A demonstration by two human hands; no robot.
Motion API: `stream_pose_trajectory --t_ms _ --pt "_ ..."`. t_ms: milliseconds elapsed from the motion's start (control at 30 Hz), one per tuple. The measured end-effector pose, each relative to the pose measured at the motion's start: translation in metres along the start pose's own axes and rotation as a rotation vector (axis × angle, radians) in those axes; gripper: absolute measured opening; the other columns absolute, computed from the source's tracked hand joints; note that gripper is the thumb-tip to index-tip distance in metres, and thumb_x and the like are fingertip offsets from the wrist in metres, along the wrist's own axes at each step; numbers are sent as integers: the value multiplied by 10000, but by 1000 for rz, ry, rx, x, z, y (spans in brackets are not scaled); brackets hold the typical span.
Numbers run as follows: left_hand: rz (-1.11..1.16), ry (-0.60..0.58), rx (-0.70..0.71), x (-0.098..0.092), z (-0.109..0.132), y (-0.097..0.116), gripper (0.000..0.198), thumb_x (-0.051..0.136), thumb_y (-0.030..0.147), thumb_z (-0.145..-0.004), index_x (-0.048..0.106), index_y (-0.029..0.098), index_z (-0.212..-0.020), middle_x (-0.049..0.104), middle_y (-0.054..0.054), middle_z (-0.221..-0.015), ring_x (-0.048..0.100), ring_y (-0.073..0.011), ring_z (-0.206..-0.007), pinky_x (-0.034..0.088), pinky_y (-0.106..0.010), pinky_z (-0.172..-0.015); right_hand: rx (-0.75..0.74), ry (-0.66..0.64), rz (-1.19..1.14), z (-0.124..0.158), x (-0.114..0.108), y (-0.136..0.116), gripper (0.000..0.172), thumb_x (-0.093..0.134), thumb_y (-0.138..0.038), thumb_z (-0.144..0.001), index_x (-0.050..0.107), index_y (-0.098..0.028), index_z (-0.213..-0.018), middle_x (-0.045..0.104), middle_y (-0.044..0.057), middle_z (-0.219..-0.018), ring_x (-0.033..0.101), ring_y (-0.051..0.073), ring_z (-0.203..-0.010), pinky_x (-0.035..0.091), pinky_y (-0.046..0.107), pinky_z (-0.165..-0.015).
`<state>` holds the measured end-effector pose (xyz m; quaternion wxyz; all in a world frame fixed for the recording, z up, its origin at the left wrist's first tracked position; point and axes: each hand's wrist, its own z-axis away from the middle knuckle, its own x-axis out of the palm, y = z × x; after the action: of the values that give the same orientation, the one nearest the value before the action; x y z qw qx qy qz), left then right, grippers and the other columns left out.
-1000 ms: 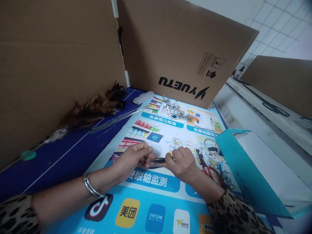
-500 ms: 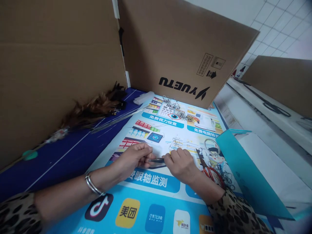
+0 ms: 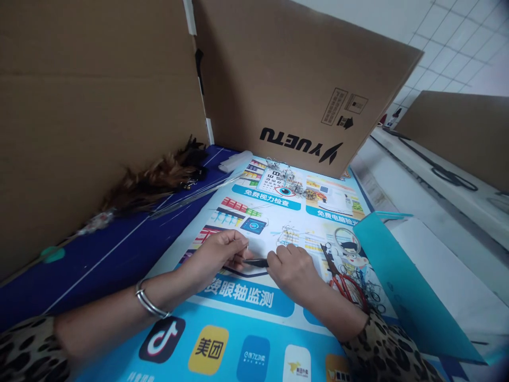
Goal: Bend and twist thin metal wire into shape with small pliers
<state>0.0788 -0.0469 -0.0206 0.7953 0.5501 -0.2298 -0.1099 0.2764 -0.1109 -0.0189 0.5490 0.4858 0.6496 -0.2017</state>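
Observation:
Over the printed sheet, my left hand (image 3: 228, 249) is closed in a pinch, with a fine wire (image 3: 248, 245) standing up at its fingertips. My right hand (image 3: 292, 265) is wrapped round needle-nose pliers (image 3: 256, 262); their dark, tapering jaws point left and reach my left fingertips. The handles are hidden in my right palm. Whether the jaws grip the wire I cannot tell. Beyond my right hand lies a loose bunch of thin wire pieces (image 3: 289, 234). Scissors with red handles (image 3: 345, 286) lie to the right of my right hand, close to the forearm.
Brown feathers (image 3: 155, 172) lie on the blue surface at left, beside long thin rods (image 3: 191, 196). Cardboard panels (image 3: 302, 79) stand at the back and left. A wire coil (image 3: 348, 240), small dark rings (image 3: 371, 297) and a teal open box (image 3: 413, 286) are on the right.
A short wire end now stands upright at my left fingertips. Both hands have stayed almost in place, the pliers' jaws turned slightly. The view has shifted a little.

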Motion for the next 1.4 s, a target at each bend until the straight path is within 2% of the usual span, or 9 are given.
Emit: stream_pose_trajectory --t_ms 267,533,867,1100,1233,1400 --pt "-52 -26 45 2 2 5 215 593 375 -790 525 172 -765 679 -14 -733 609 -133 -556 490 -272 -577 169 -232 -268 -6 -9 -1 171 507 -359 -837 573 -214 -775 587 3 -756 517 144 -669 195 273 -525" --pt "-92 -40 99 3 6 11 206 582 368 -796 533 171 -767 686 -29 -752 606 -137 -581 481 -267 -582 218 -372 -517 -11 -14 6 255 470 -427 -849 610 -218 -802 614 -3 -758 527 115 -649 221 229 -522" --pt "-156 -57 185 6 15 15 192 561 368 -815 550 178 -791 682 -15 -772 608 -137 -603 497 -281 -615 243 -482 -843 -12 -10 11 313 488 -457 -827 616 -184 -739 505 -42 -581 454 76 -525 224 192 -483" --pt "-287 -27 241 7 21 18 196 563 385 -799 577 193 -765 682 -20 -755 613 -160 -631 495 -284 -620 232 -526 -1034 -12 -12 15 335 493 -468 -822 588 -168 -705 413 -64 -544 403 64 -512 230 178 -474" --pt "-284 -22 235 7 20 18 205 573 399 -783 582 195 -757 684 -26 -762 615 -168 -633 492 -282 -611 222 -531 -989 -12 -10 13 357 481 -480 -830 590 -168 -696 428 -59 -547 420 71 -524 233 181 -479" --pt "-249 -37 212 2 11 20 207 568 389 -794 558 185 -763 689 -35 -779 620 -167 -654 485 -284 -625 289 -332 -573 -8 -6 3 310 485 -456 -842 590 -184 -736 559 -7 -710 477 101 -617 231 212 -510"
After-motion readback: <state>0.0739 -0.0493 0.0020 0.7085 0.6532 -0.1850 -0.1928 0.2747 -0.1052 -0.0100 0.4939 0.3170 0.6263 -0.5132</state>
